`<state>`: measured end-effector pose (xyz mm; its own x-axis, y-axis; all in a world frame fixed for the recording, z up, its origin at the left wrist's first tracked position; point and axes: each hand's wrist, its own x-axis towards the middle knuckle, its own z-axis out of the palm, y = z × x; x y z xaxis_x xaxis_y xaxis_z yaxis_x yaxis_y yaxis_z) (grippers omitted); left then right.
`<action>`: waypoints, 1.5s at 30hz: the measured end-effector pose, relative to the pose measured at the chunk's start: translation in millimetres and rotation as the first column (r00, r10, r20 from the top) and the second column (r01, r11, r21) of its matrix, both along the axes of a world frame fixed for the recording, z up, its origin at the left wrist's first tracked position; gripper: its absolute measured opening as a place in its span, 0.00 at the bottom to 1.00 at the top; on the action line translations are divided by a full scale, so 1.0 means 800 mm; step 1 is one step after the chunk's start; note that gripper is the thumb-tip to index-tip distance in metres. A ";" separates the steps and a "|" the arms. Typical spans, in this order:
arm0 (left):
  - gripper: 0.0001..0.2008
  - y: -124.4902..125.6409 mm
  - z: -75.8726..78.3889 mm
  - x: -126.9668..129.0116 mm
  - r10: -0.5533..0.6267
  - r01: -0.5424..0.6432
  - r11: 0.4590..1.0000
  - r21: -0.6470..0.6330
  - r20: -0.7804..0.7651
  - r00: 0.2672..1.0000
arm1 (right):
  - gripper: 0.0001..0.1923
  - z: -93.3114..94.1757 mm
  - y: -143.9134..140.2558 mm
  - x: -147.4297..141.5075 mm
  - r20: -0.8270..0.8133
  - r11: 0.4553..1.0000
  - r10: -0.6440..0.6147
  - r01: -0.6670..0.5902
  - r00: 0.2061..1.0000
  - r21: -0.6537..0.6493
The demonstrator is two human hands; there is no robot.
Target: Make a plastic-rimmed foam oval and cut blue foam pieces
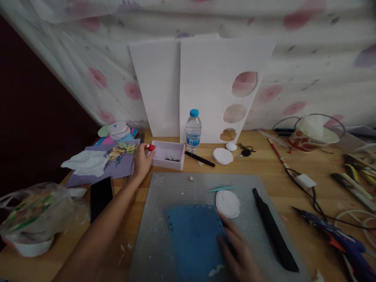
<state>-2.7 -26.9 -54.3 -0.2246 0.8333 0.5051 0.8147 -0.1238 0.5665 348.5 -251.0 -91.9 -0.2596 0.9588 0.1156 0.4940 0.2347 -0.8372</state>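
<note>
My left hand (142, 161) is at the left end of a small white open box (167, 162), fingers closed on a small red-and-white object (150, 147) whose kind I cannot make out. A few small dark bits lie in the box. Lower down, my right hand (239, 250) grips the right edge of a blue sheet (195, 235) with small holes along its edges. That sheet lies over the grey cutting mat (160, 188). Just beyond my right fingers are a white paper disc (228, 204) and a thin teal strip (221, 188).
A water bottle (193, 131) stands before white boards (205, 82). On the mat lies a long black tool (274, 231). A glue gun (331, 231) and cables are at right. A phone (101, 196), purple paper (123, 166) and plastic bag (44, 211) lie left.
</note>
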 end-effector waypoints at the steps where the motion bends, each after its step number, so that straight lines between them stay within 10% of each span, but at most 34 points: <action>1: 0.11 0.011 0.002 0.000 -0.003 0.003 1.000 0.008 0.007 1.000 | 0.20 0.000 0.002 -0.003 0.016 1.000 -0.027 0.027 1.000 0.007; 6: 0.15 0.017 0.019 0.011 -0.032 0.027 0.995 0.098 0.050 0.998 | 0.15 -0.005 0.011 -0.009 0.010 0.989 -0.126 0.125 0.992 0.082; 11: 0.16 -0.079 0.013 0.028 -0.253 0.253 0.967 0.014 0.006 0.967 | 0.13 -0.005 -0.005 -0.009 -0.185 0.945 -0.312 0.284 0.932 -0.159; 18: 0.16 -0.150 -0.025 0.045 -0.371 0.363 0.918 -0.159 -0.016 0.929 | 0.19 0.022 -0.028 -0.019 -0.543 0.764 -0.397 -0.062 0.740 -0.642; 22: 0.20 -0.158 -0.003 0.061 -0.312 0.311 0.943 -0.118 0.016 0.950 | 0.20 0.027 -0.035 -0.020 -0.553 0.727 -0.396 -0.118 0.733 -0.677; 24: 0.18 -0.169 0.011 0.071 -0.431 0.436 0.871 -0.226 0.073 0.899 | 0.20 0.024 -0.038 -0.020 -0.526 0.736 -0.386 -0.090 0.758 -0.671; 29: 0.15 -0.198 0.017 0.091 -0.671 0.635 0.518 -0.573 0.188 0.717 | 0.16 0.014 -0.035 -0.011 -0.311 0.893 -0.232 0.075 0.921 -0.445; 32: 0.11 -0.205 0.008 0.095 -0.663 0.624 0.516 -0.587 0.187 0.725 | 0.16 0.018 -0.018 0.002 0.035 0.967 -0.252 0.254 0.967 -0.037; 35: 0.10 -0.205 0.006 0.096 -0.676 0.634 0.522 -0.570 0.176 0.715 | 0.16 0.031 0.007 0.007 0.245 0.959 -0.109 0.036 0.963 0.282; 45: 0.10 -0.205 0.009 0.111 -0.758 0.672 0.535 -0.512 0.061 0.649 | 0.11 0.034 0.062 -0.029 0.491 0.875 0.184 -0.370 0.852 0.314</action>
<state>86.0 -190.8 -47.3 0.5940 0.8044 -0.0075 0.6472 -0.4724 0.5983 325.4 -201.4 -65.0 -0.6186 0.7388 0.2673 0.6449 0.6718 -0.3643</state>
